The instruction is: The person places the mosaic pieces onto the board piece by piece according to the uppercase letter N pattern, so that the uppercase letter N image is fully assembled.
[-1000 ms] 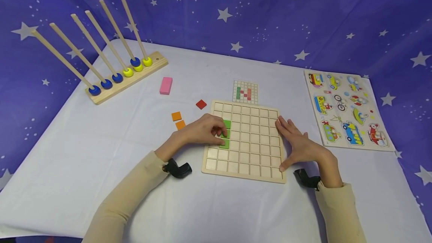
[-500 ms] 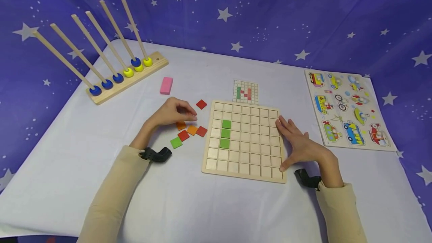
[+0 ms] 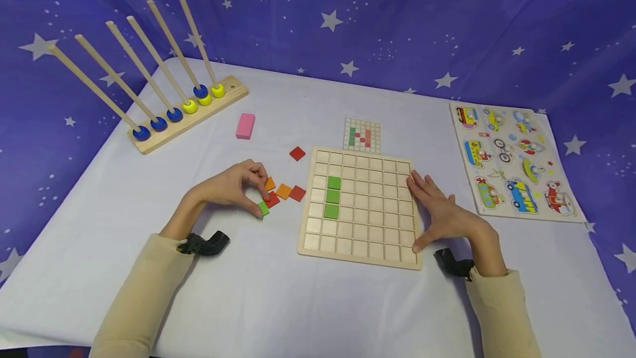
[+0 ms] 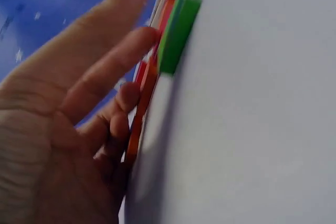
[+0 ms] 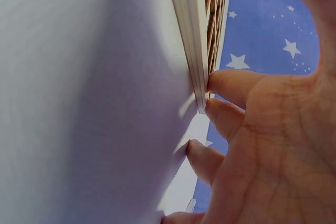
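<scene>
My left hand (image 3: 234,185) is over a small group of square tiles, thumb and index fingertip on either side of a green tile (image 3: 263,208). In the left wrist view the fingers are spread around the green tile (image 4: 179,35), not closed on it. Touching or near it are a red tile (image 3: 271,199) and orange tiles (image 3: 284,191). My right hand (image 3: 439,214) rests with spread fingers along the right edge of the wooden grid board (image 3: 365,263); the right wrist view shows fingertips at the board's edge (image 5: 191,40). Three green tiles (image 3: 332,196) sit in a column on the board.
A pattern card (image 3: 372,125) lies behind the board, a lone red tile (image 3: 297,153) to its left. Further off are a pink block (image 3: 245,126), a wooden peg stand (image 3: 166,138) with blue and yellow beads, and a vehicle puzzle (image 3: 507,173) at right.
My left hand has moved from the board, where it touched the green tiles, out left to the loose tiles, then down to the loose green one. My right hand has stayed put.
</scene>
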Available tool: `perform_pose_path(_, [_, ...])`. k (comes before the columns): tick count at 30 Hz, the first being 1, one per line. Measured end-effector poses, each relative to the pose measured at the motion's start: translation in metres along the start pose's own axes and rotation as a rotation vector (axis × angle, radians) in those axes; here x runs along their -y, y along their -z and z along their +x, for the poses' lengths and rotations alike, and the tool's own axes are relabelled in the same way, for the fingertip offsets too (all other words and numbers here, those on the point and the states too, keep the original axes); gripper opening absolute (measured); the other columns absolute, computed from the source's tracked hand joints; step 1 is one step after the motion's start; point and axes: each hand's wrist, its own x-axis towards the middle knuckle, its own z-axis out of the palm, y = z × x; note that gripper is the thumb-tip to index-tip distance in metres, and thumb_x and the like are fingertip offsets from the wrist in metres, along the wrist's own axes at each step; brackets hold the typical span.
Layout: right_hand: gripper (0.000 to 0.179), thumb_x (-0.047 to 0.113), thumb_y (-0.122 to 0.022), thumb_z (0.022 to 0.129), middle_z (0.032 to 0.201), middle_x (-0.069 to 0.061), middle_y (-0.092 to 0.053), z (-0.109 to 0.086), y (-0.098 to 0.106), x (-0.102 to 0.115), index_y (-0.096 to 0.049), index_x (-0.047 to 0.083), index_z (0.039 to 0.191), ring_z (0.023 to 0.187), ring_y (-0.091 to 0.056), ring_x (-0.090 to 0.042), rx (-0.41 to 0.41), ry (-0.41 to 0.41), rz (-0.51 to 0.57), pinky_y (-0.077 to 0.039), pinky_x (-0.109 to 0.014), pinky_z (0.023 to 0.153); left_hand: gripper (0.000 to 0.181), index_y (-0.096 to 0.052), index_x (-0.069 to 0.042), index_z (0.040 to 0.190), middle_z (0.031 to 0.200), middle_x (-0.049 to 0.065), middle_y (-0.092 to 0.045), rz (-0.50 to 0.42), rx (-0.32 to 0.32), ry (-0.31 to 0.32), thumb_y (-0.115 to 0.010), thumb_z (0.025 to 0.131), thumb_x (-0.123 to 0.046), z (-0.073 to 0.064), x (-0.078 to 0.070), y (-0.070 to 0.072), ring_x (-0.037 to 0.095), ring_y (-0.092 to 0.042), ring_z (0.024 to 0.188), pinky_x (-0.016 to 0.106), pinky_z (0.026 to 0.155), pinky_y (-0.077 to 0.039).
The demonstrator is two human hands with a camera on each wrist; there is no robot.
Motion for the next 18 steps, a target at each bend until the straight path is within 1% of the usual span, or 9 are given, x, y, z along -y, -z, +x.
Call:
perform_pose_path(2, [0.142,0.046,-0.092,0.050,0.162,-0.010,0.013,0.000,-0.001,0.000,-0.004,0.005,0.154,0.145,0.016,-0.043,0.002,0.002,-0.001,0.006,-0.083,0.093,0.026,-0.075,-0.024,0.078,0.095,-0.003,-0.050,0.071,0.010,-0.004,-0.092,0.059,-0.029,-0.002,-0.004,-0.004,0.014,-0.040,0.095,0.031,0.087,-0.033])
perform_pose_path(3, [0.142,0.045,-0.092,0.050,0.162,-0.010,0.013,-0.001,-0.001,0.000,-0.004,0.005,0.154,0.145,0.016,-0.043,0.003,0.001,0.000,0.006,-0.083,0.093,0.025,-0.075,-0.024,0.077,0.095,-0.003,-0.048,0.078,0.012,-0.001,-0.092,0.059,-0.028,-0.003,-0.005,-0.006,0.015,-0.038,0.096,0.032,0.087,-0.032])
perform_pose_path(5, [0.142,0.045,-0.092,0.050,0.162,-0.010,0.013,-0.002,-0.001,-0.001,-0.004,0.004,0.154,0.145,0.016,-0.044,0.002,0.003,0.000,0.006,-0.083,0.093,0.024,-0.074,-0.023,0.075,0.095,-0.003,-0.048,0.081,-0.006,0.010,-0.092,0.059,-0.026,-0.002,-0.006,-0.008,0.015,-0.038,0.096,0.034,0.087,-0.033])
perform_pose_path(8, [0.143,0.045,-0.092,0.049,0.162,-0.011,0.013,-0.003,-0.001,-0.001,-0.004,0.004,0.154,0.145,0.016,-0.044,0.002,0.007,0.003,0.006,-0.084,0.093,0.024,-0.073,-0.019,0.078,0.093,-0.003,-0.055,0.086,-0.066,0.019,-0.091,0.062,-0.023,0.000,-0.004,-0.010,0.014,-0.044,0.096,0.032,0.087,-0.036])
perform_pose_path(11, [0.143,0.045,-0.092,0.049,0.162,-0.012,0.012,-0.003,-0.001,-0.001,-0.005,0.002,0.154,0.145,0.015,-0.045,-0.001,0.015,0.006,0.006,-0.084,0.092,0.031,-0.071,-0.016,0.088,0.090,-0.002,-0.059,0.106,-0.152,0.020,-0.089,0.065,-0.025,0.002,0.000,-0.012,0.012,-0.048,0.088,0.027,0.081,-0.040])
perform_pose_path(13, [0.143,0.046,-0.092,0.049,0.162,-0.013,0.012,-0.003,-0.001,-0.001,-0.005,0.002,0.153,0.145,0.015,-0.045,-0.003,0.018,0.004,0.006,-0.084,0.092,0.035,-0.069,-0.015,0.093,0.086,-0.002,-0.059,0.125,-0.199,0.017,-0.089,0.066,-0.026,0.003,0.001,-0.013,0.012,-0.048,0.082,0.024,0.074,-0.040])
perform_pose_path(15, [0.143,0.046,-0.092,0.049,0.162,-0.013,0.012,-0.002,0.000,0.000,-0.005,0.002,0.153,0.145,0.015,-0.045,-0.005,0.019,0.004,0.006,-0.084,0.092,0.036,-0.070,-0.015,0.096,0.083,-0.003,-0.058,0.144,-0.228,0.013,-0.089,0.067,-0.026,0.004,0.002,-0.013,0.012,-0.047,0.079,0.023,0.071,-0.039])
perform_pose_path(17, [0.143,0.046,-0.092,0.049,0.162,-0.012,0.012,-0.002,0.000,0.001,-0.005,0.002,0.154,0.145,0.015,-0.045,-0.005,0.020,0.000,0.006,-0.084,0.092,0.034,-0.073,-0.014,0.098,0.080,-0.003,-0.058,0.171,-0.243,-0.003,-0.088,0.068,-0.025,0.005,0.001,-0.014,0.011,-0.046,0.077,0.023,0.071,-0.037])
perform_pose_path(18, [0.143,0.046,-0.092,0.049,0.162,-0.012,0.012,-0.001,0.000,0.001,-0.005,0.002,0.154,0.145,0.015,-0.045,-0.006,0.021,-0.002,0.006,-0.084,0.092,0.033,-0.075,-0.014,0.099,0.079,-0.004,-0.057,0.200,-0.247,-0.013,-0.086,0.070,-0.025,0.005,0.001,-0.015,0.010,-0.045,0.077,0.024,0.071,-0.035])
